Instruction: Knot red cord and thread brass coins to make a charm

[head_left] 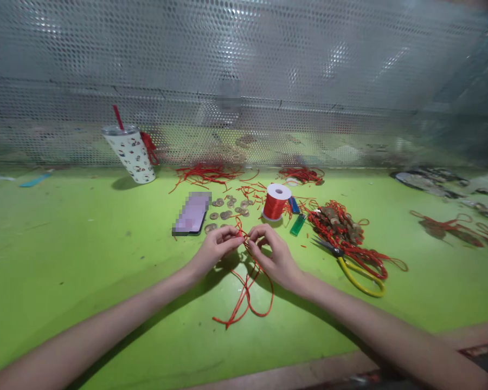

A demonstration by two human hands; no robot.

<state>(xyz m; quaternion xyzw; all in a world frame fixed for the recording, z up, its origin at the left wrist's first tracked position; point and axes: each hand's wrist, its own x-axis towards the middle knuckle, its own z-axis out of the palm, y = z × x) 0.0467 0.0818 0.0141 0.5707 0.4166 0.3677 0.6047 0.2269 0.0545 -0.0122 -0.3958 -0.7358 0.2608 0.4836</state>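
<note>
My left hand (220, 242) pinches a red cord (248, 295) between thumb and forefinger, around a small bunched or knotted part. Close beside it on the right, my right hand (270, 250) has its thumb and fingers closed on the same cord. Loops and loose ends of the cord hang down onto the green table below both hands. Several round coins with holes (226, 215) lie just beyond my left hand. Behind my right hand stands a white spool of red cord (275, 205). Whether a coin is on the held cord cannot be made out.
Yellow-handled scissors (358, 273) lie right, against a pile of corded coins (341, 225). Green (297, 225) and blue lighters (293, 205) sit near the spool. A phone (192, 214) lies left, a straw cup (130, 154) behind it. Red cord scraps (207, 173) lie along the perforated screen (244, 70).
</note>
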